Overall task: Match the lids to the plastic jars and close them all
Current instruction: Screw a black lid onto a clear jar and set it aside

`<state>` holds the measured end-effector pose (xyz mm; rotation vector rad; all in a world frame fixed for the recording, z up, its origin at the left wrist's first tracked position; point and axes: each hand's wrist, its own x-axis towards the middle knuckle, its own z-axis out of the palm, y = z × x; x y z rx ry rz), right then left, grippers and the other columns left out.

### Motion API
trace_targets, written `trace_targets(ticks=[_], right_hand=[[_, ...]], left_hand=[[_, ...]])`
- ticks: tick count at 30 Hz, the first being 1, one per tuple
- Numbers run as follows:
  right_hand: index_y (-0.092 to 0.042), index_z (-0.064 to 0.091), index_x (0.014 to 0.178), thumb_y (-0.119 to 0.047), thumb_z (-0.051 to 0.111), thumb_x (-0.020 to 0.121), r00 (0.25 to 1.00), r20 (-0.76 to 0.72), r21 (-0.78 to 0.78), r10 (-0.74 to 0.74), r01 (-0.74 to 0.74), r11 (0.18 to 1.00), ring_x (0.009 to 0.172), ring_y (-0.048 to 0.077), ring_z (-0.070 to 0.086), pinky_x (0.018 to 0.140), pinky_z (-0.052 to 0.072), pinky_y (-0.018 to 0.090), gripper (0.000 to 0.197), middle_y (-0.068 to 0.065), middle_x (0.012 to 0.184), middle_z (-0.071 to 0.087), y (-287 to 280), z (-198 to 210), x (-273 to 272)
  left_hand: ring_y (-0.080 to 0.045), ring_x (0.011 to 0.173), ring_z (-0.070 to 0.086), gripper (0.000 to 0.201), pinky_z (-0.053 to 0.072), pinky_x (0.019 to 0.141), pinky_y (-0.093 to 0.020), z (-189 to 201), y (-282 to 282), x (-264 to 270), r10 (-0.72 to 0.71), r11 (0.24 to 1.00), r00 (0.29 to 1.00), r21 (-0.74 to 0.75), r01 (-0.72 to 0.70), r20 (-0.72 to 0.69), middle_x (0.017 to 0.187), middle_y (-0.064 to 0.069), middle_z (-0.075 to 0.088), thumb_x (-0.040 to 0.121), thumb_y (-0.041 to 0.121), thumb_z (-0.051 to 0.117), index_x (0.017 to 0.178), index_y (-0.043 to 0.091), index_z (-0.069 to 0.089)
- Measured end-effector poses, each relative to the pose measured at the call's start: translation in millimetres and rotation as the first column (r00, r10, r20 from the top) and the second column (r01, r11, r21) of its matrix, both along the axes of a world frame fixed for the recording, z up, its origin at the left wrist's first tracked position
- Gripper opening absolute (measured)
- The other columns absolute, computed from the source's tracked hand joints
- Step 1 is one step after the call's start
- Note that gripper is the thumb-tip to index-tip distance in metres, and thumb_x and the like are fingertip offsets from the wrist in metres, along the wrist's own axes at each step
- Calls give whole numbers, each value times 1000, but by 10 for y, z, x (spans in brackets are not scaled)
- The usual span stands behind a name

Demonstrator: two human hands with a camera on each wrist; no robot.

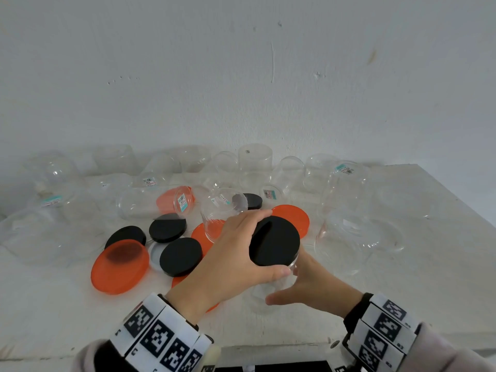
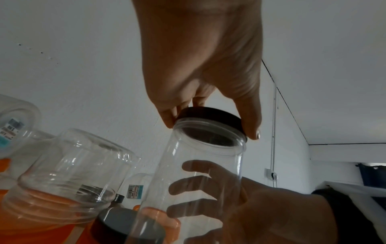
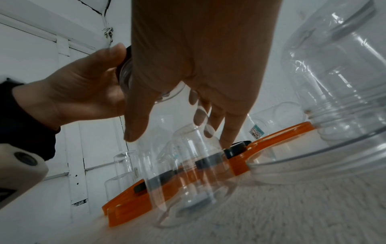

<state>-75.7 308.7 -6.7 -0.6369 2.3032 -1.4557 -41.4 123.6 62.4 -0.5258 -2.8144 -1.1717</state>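
Note:
A tall clear jar (image 1: pixel 268 294) stands near the table's front edge with a black lid (image 1: pixel 276 240) on its mouth. My left hand (image 1: pixel 239 251) comes over from the left and grips that lid, thumb on the near rim and fingers on the far rim. The left wrist view shows the black lid (image 2: pixel 208 113) sitting on the jar (image 2: pixel 198 173), pinched by my left hand (image 2: pixel 198 74). My right hand (image 1: pixel 306 283) wraps the jar's body from the right; its fingers (image 2: pixel 194 183) show through the plastic. In the right wrist view my right hand (image 3: pixel 198 66) is around the jar (image 3: pixel 188 165).
Several loose black lids (image 1: pixel 181 256) and orange lids (image 1: pixel 119 267) lie left of the hands, one orange lid (image 1: pixel 295 218) just behind. Several lidless clear jars (image 1: pixel 255 162) crowd the back by the wall. A large upturned jar (image 1: pixel 359 229) stands to the right. White table (image 1: pixel 429 291).

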Motion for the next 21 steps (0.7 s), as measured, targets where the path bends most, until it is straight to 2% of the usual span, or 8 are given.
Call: trace_targets(ticks=[4, 6, 9, 12, 15, 17, 19, 21], right_hand=[[-51, 17, 140, -38, 88, 62, 1000, -5, 25, -7, 7, 1000, 120, -15, 41, 85, 37, -2, 106, -44, 126, 41, 9, -12, 6], [-52, 13, 140, -37, 88, 63, 1000, -3, 49, -5, 5, 999, 120, -17, 39, 85, 36, -2, 109, -47, 126, 39, 28, -15, -4], [-65, -2, 131, -36, 88, 64, 998, 10, 113, 60, -61, 992, 122, -24, 30, 94, 32, 0, 116, -58, 125, 24, 121, 88, -28], [-51, 2, 142, -17, 87, 70, 996, 33, 111, 80, -83, 990, 136, -9, 26, 113, 30, 23, 116, -34, 146, 21, 325, 354, -99], [-39, 19, 145, -5, 76, 81, 996, -11, 84, 92, -90, 992, 136, -9, 29, 115, 31, 27, 92, -25, 148, 31, 468, 727, -163], [-42, 27, 143, -13, 70, 87, 991, -59, 104, 124, -117, 988, 132, -13, 32, 110, 34, 21, 76, -28, 145, 36, 438, 945, -174], [-48, 31, 139, -34, 71, 86, 978, -128, 208, 166, -137, 968, 127, -17, 35, 102, 36, 15, 68, -32, 141, 38, 297, 1128, -147], [-48, 33, 140, -51, 71, 81, 945, -210, 384, 250, -156, 910, 125, -10, 37, 100, 36, 18, 71, -29, 138, 38, 121, 1251, -114]], left_hand=[[9, 119, 26, 90, 27, 87, -4, -7, 4, -10, 10, 1000, 1000, -15, -10, 3, 124, 33, 31, 67, 57, 76, 139, 47, 24], [11, 120, 24, 94, 27, 88, -5, -25, -1, -23, 8, 1000, 999, 24, -9, 40, 128, 32, 31, 64, 59, 77, 138, 52, 20], [16, 125, 25, 104, 26, 93, -2, -90, -27, -29, -11, 988, 992, 155, -9, 124, 138, 33, 28, 56, 63, 80, 131, 68, 8], [27, 123, 25, 121, 27, 90, 6, -238, -95, -21, -46, 960, 977, 279, -15, 210, 130, 50, 26, 51, 62, 84, 135, 66, -3], [25, 123, 31, 127, 28, 99, -6, -403, -134, 0, -67, 947, 950, 319, -36, 306, 126, 54, 32, 48, 61, 86, 134, 68, -7], [20, 123, 35, 116, 27, 104, -14, -491, -117, 10, -48, 953, 944, 297, -54, 326, 129, 49, 35, 49, 60, 86, 130, 72, 3], [28, 116, 35, 97, 31, 94, -5, -532, -85, 3, -31, 954, 948, 292, -66, 317, 123, 52, 37, 53, 55, 85, 114, 82, 14], [31, 110, 36, 91, 34, 82, 5, -536, -56, -18, -26, 951, 956, 303, -67, 292, 118, 54, 40, 58, 46, 87, 110, 81, 21]])
